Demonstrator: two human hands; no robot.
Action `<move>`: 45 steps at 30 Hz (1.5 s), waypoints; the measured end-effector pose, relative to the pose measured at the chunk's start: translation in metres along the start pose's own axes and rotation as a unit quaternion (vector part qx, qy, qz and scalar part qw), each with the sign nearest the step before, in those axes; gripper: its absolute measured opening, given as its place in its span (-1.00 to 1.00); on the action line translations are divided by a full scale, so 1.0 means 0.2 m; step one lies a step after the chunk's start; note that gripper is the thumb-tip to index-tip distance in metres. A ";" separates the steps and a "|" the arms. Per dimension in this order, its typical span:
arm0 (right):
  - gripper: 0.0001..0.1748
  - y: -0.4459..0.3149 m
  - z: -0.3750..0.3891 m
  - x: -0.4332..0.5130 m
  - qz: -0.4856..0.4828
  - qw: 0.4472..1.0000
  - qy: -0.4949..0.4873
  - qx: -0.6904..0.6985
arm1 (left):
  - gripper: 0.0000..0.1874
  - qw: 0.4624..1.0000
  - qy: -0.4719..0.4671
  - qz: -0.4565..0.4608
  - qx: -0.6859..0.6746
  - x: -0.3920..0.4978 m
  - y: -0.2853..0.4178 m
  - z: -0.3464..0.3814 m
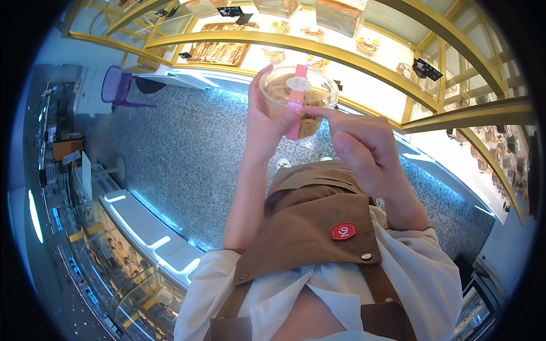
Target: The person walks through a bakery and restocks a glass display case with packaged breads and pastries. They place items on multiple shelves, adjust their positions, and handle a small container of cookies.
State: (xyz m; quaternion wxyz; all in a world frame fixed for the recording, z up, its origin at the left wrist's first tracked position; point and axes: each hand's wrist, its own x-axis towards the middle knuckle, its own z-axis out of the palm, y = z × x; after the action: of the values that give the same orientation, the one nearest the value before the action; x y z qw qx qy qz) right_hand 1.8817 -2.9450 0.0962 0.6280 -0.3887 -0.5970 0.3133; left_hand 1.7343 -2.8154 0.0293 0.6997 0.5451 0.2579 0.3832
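My left hand (268,123) grips a round clear plastic tub (326,91) from its left side, thumb across the front. Brown baked pieces, perhaps cookies, show through the lid and wall. A pink paper band (295,104) with a pale oval label bearing writing runs over the lid and down the front. The extended index finger of my right hand (362,145) touches the band or the tub wall beside it; the other fingers are curled and hold nothing. The tub is tilted toward me, in front of the lit display case.
A yellow-framed glass display case (298,42) arches ahead, with a tray of wrapped goods (219,51) and several clear tubs (367,44) inside. A purple chair (117,87) stands at the left on the speckled floor (192,140). Another glass counter (132,251) lies at lower left.
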 end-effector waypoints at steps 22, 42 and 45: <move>-0.75 -0.06 -0.03 -0.04 0.145 0.989 0.028 0.007 | -0.01 0.995 0.039 0.031 0.091 -0.02 -0.01 0.03; -0.88 -0.75 -0.54 0.31 -0.132 0.882 0.104 -0.441 | 0.02 0.996 0.018 0.062 -0.062 0.08 0.23 0.12; -0.88 -0.97 -0.65 0.41 -0.188 0.829 0.182 -0.495 | 0.01 0.995 0.006 0.061 -0.073 0.09 0.27 0.12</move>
State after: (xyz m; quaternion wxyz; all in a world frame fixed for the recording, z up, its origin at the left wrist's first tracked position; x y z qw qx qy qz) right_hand 2.0053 -2.9880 0.3070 0.4957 -0.5775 -0.6086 -0.2246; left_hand 1.7502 -2.8082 0.0892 0.7112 0.5052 0.1995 0.4463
